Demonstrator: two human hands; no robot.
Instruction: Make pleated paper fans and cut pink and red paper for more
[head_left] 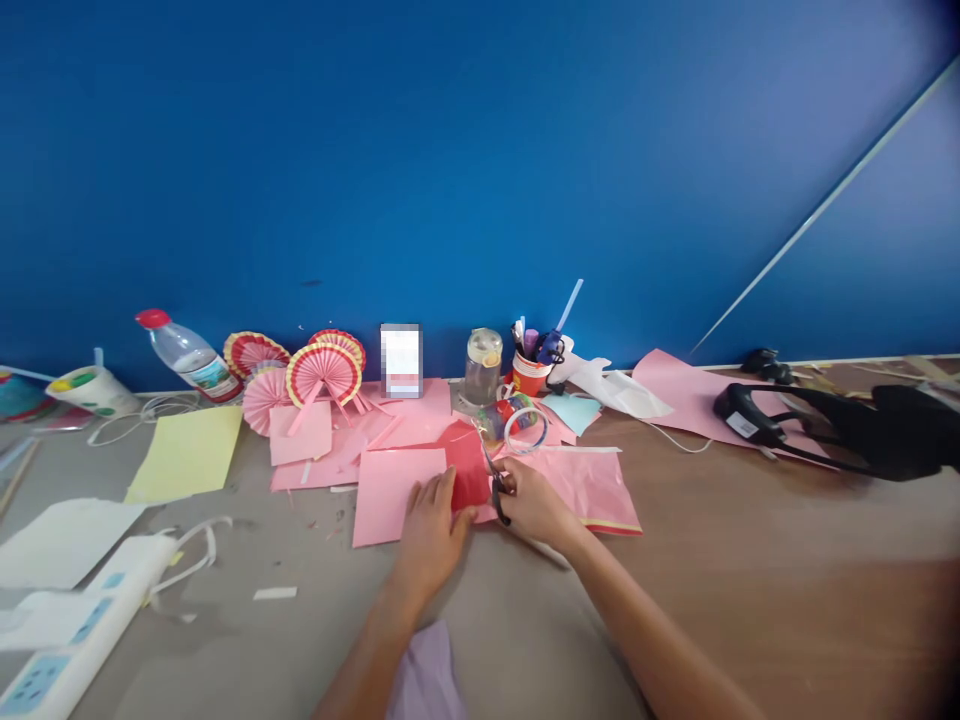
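My right hand (531, 502) is closed around the dark handles of a pair of scissors (496, 485). The blades point up and away, at the right edge of a red paper piece (469, 468). My left hand (435, 520) lies with its fingers spread over a pink sheet (386, 490) and the lower left of the red paper, with the thumb towards the scissors. To the right of my right hand lies pink wrapping paper (592, 487) with a yellow and red edge. Whether the blades are apart is too small to tell.
Folded paper fans (324, 375), a water bottle (191, 358), a glass jar (482, 368) and a cup of pens (529, 372) stand along the blue wall. A power strip (90, 625) is at left, a black headset (757, 415) at right.
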